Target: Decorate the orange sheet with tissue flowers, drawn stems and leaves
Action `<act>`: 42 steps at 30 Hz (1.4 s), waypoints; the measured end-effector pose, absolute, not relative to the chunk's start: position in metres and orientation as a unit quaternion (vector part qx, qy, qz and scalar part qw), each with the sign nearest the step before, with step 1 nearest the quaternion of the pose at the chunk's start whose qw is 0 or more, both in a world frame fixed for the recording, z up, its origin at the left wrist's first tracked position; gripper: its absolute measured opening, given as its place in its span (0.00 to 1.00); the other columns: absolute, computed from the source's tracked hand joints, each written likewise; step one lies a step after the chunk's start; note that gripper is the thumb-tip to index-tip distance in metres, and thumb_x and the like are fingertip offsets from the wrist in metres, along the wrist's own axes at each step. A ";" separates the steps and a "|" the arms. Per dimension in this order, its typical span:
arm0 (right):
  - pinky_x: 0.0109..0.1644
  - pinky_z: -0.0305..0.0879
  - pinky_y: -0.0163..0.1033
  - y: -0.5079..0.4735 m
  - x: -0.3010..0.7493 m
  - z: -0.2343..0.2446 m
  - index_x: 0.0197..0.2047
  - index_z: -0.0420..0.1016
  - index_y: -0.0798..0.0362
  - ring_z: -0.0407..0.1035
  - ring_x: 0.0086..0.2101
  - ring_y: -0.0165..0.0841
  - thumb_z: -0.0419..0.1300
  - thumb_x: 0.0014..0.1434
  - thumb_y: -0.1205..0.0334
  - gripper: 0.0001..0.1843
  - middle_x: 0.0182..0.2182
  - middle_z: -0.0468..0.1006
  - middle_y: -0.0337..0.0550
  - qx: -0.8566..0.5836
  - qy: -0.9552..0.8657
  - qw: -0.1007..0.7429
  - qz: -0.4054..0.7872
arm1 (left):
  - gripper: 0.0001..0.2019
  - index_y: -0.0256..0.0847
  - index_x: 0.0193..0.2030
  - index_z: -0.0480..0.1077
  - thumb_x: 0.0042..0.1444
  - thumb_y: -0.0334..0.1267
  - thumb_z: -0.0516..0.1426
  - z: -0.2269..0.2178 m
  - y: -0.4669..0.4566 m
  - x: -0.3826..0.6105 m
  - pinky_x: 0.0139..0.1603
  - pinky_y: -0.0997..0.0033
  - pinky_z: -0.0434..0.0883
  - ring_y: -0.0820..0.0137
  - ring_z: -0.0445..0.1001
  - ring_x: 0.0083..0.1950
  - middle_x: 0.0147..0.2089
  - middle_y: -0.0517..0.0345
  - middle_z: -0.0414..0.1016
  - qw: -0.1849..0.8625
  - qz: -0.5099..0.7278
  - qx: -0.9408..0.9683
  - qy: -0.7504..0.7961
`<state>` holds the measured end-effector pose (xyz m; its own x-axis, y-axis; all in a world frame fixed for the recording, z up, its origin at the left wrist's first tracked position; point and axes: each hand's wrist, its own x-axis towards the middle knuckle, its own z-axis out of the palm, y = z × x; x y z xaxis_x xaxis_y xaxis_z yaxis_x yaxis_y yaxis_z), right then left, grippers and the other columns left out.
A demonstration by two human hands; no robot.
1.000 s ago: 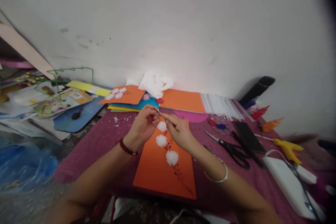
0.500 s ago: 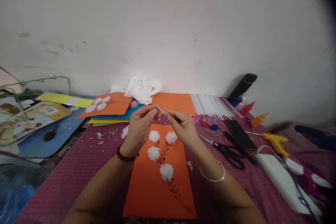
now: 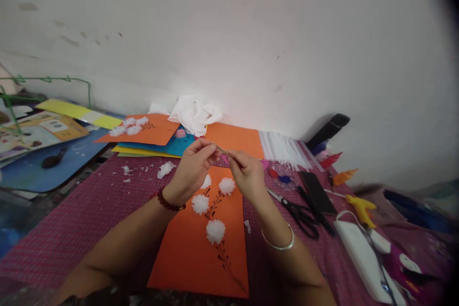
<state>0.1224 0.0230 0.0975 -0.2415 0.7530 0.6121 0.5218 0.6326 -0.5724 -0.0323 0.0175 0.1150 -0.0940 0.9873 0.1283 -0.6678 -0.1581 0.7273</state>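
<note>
Nearest, an orange sheet (image 3: pixel 193 267) lies on the cloth-covered tabletop (image 3: pixel 89 220), bearing a dark stem with small leaves and four white puffs (image 3: pixel 215 232), one partly hidden by the left hand. To its right sits a white power strip (image 3: pixel 364 258). Above the sheet's far end, the left hand (image 3: pixel 191 166) and right hand (image 3: pixel 250 174) nearly meet, the fingers of each pinching a slender thing (image 3: pixel 221 150) that spans the gap between them; it is too small to identify. Black-handled scissors (image 3: pixel 285 202) lie right of the right hand, open or closed I cannot tell, with a yellow glue gun (image 3: pixel 361 208) farther right. Beyond the hands are a second orange sheet with white puffs (image 3: pixel 161 130), crumpled white paper (image 3: pixel 194 115) and a row of white strips (image 3: pixel 281 148), near the wall (image 3: pixel 229 33).
</note>
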 end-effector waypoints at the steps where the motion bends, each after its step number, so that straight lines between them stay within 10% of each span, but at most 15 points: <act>1: 0.43 0.69 0.40 0.024 0.122 0.096 0.48 0.82 0.50 0.77 0.38 0.36 0.55 0.66 0.64 0.15 0.40 0.84 0.47 -0.408 -0.773 0.464 0.145 | 0.10 0.37 0.26 0.74 0.40 0.32 0.71 0.114 0.018 -0.032 0.34 0.78 0.72 0.77 0.73 0.29 0.26 0.62 0.76 0.600 0.694 0.307 0.252; 13: 0.27 0.56 0.35 0.019 0.115 0.102 0.45 0.80 0.54 0.60 0.23 0.28 0.58 0.60 0.55 0.15 0.22 0.70 0.35 -0.390 -0.694 0.449 0.406 | 0.07 0.38 0.26 0.75 0.44 0.35 0.68 0.121 0.009 -0.034 0.31 0.76 0.69 0.76 0.71 0.27 0.25 0.60 0.76 0.529 0.705 0.385 0.276; 42: 0.29 0.54 0.34 0.024 0.115 0.094 0.32 0.70 0.52 0.59 0.24 0.28 0.56 0.63 0.53 0.12 0.22 0.66 0.34 -0.383 -0.705 0.451 0.392 | 0.07 0.38 0.29 0.73 0.45 0.28 0.66 0.106 0.015 -0.024 0.36 0.77 0.70 0.78 0.71 0.32 0.32 0.62 0.74 0.610 0.678 0.336 0.237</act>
